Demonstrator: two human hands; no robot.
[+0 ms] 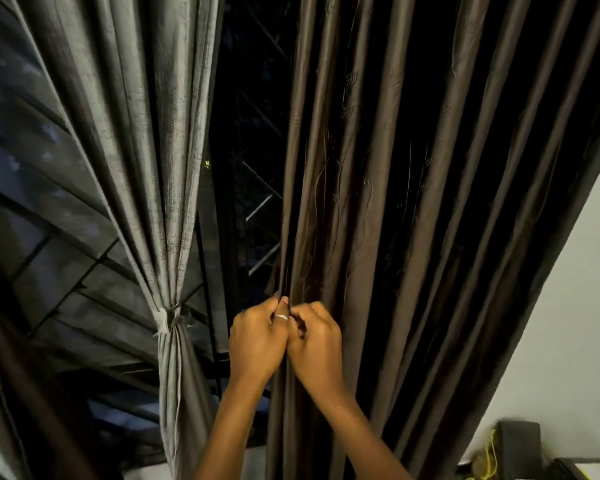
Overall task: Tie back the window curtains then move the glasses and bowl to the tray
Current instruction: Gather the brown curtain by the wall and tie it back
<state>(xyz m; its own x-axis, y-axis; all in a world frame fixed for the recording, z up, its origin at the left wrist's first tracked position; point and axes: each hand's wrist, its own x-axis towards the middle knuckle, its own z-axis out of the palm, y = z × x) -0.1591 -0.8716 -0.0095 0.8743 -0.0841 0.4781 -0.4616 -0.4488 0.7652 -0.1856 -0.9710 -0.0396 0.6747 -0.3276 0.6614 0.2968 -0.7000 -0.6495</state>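
A dark brown curtain (413, 202) hangs in long folds over the right half of the window. My left hand (257, 337), with a ring on one finger, and my right hand (316, 341) meet at its left edge, and both pinch the fabric there with curled fingers. To the left hangs a grey curtain (153, 133), gathered and bound at the waist by a pale tie (168, 318). No glasses, bowl or tray are in view.
The dark window with its metal grille (253, 188) shows between the two curtains. A white wall (575, 306) lies to the right. A dark box with yellow cable (513, 448) sits at the lower right corner.
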